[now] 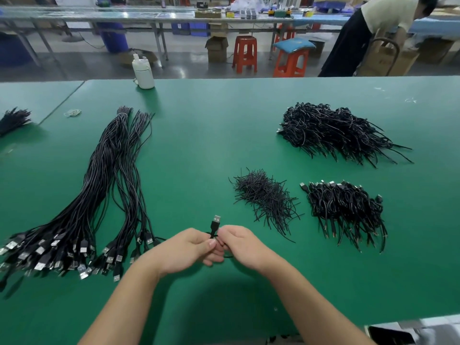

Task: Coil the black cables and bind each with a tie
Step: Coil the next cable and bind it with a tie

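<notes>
My left hand [191, 247] and my right hand [242, 242] meet at the front middle of the green table [199, 135], both gripping one black USB cable [215, 224]. Its plug sticks up between the hands. A thin black tie crosses the cable just below the plug. The coil itself is mostly hidden inside my fingers. A long bundle of straight black cables [99, 185] lies at the left, plugs toward me. A heap of short black ties [266, 197] sits right of my hands. Bound coils lie in a small pile [346, 207] and a bigger pile [331, 130] at the right.
A white bottle [143, 72] stands at the table's far edge. A loose rubber band [72, 112] and another dark bundle [13, 119] lie at the far left. Behind the table are orange stools [245, 53], workbenches and a person bending over at the back right.
</notes>
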